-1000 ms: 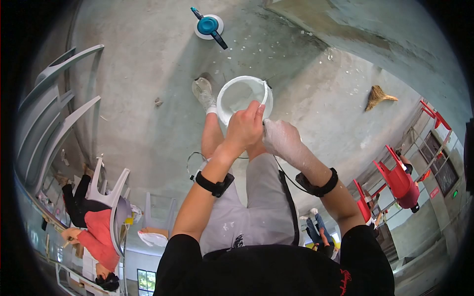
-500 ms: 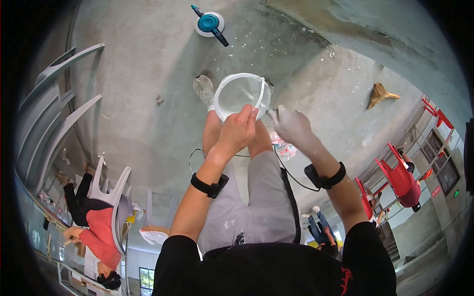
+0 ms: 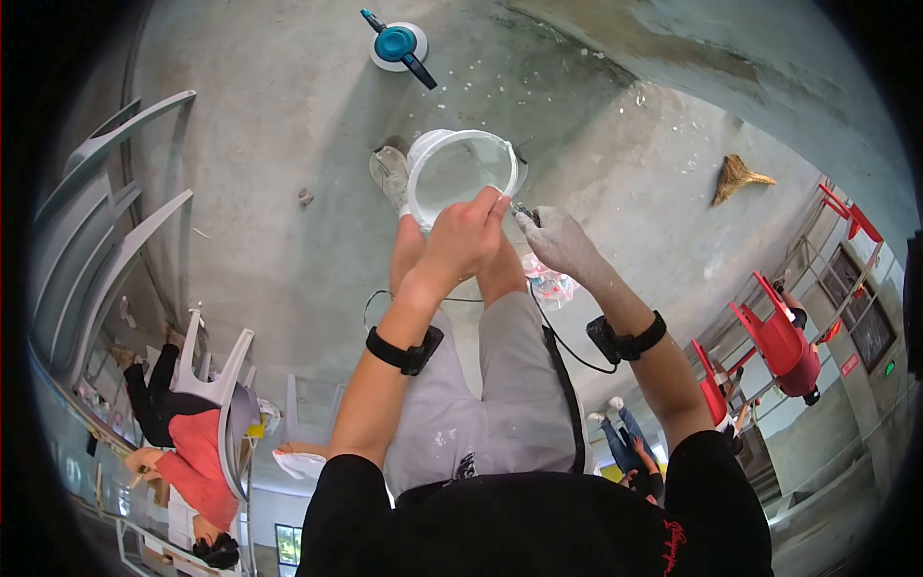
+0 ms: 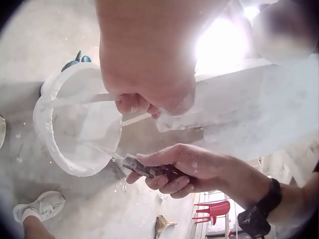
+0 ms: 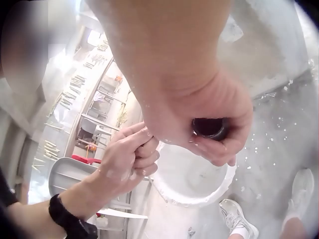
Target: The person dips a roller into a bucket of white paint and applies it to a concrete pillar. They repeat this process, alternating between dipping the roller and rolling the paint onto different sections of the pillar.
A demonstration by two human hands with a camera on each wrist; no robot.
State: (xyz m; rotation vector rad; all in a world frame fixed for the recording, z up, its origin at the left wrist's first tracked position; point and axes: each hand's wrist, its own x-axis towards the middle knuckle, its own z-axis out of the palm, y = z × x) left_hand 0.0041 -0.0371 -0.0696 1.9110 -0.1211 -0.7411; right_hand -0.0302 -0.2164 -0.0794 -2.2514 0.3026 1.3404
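Observation:
A white bucket (image 3: 413,183) is tilted between the person's legs, its opening turned up toward the head camera. My left hand (image 3: 463,236) grips the bucket's white handle (image 4: 82,101), which crosses the opening in the left wrist view. In my right hand (image 3: 567,245) is a dark-handled scraper (image 4: 142,167), powdered with white. Its thin pale blade (image 4: 102,149) reaches over the bucket's rim, partly lost against the white inside. White dust coats the right hand. From the right wrist view, only the round butt of the scraper handle (image 5: 208,127) shows in the fist.
A teal and black device (image 3: 395,43) rests on a white round base ahead. A straw hand brush (image 3: 738,180) lies to the right, and a red-and-white plastic bag (image 3: 548,281) lies by the knee. Grey chairs (image 3: 96,221) stand left, red chairs (image 3: 774,332) right, with people seated behind.
The bucket has tilted further and shifted slightly forward with the left hand. My right hand has moved away from the left one and turned, bringing the scraper handle into sight.

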